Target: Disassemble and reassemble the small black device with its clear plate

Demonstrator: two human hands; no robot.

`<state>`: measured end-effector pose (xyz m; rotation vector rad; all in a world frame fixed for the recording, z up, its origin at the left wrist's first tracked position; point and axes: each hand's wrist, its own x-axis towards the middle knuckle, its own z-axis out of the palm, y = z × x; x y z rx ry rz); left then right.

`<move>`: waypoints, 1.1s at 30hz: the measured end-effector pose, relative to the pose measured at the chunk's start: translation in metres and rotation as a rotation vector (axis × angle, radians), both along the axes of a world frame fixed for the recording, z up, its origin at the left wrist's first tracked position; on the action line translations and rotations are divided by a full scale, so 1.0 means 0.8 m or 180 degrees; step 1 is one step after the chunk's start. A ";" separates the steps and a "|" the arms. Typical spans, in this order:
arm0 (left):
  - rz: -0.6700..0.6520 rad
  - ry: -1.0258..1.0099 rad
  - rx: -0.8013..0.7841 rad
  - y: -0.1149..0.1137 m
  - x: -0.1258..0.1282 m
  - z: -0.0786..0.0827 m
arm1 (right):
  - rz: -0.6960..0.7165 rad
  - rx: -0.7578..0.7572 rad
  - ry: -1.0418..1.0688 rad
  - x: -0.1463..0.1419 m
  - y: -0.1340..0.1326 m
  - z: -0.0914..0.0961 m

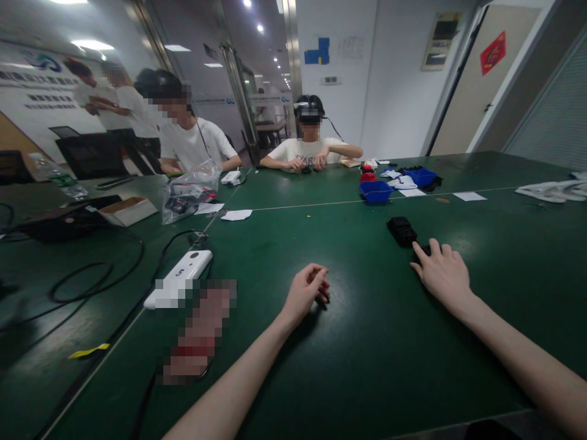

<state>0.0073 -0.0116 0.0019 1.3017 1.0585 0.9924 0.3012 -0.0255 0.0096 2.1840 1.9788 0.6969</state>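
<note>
My left hand (306, 293) rests on the green table (358, 342) near the middle. Its fingers are loosely curled, thumb apart, and I see nothing in them. To the right, my right hand (443, 275) lies palm down with its fingers spread. Beneath its fingertips is a small dark piece (426, 250), mostly covered, so its kind is hidden. Just beyond those fingertips sits a black, block-like bundle (402, 231) with a ridged surface.
Blue trays (376, 192) and papers (469, 196) lie farther back. On the left are a white power strip (183, 272), a blurred-out flat object (202, 330), cables, a clear plastic bag (190, 192) and an open box (131, 212). Two people sit across the table.
</note>
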 end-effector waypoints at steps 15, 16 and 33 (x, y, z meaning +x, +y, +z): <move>-0.0051 0.0108 -0.0005 0.001 -0.001 -0.001 | -0.0498 -0.0134 0.0665 -0.011 0.100 0.017; -0.0055 0.0115 0.0001 0.001 -0.001 -0.001 | -0.0469 -0.0119 0.0642 -0.011 0.099 0.016; 0.0010 0.0069 0.0023 0.002 -0.001 -0.001 | 0.0341 -0.0052 0.1691 -0.060 0.065 0.045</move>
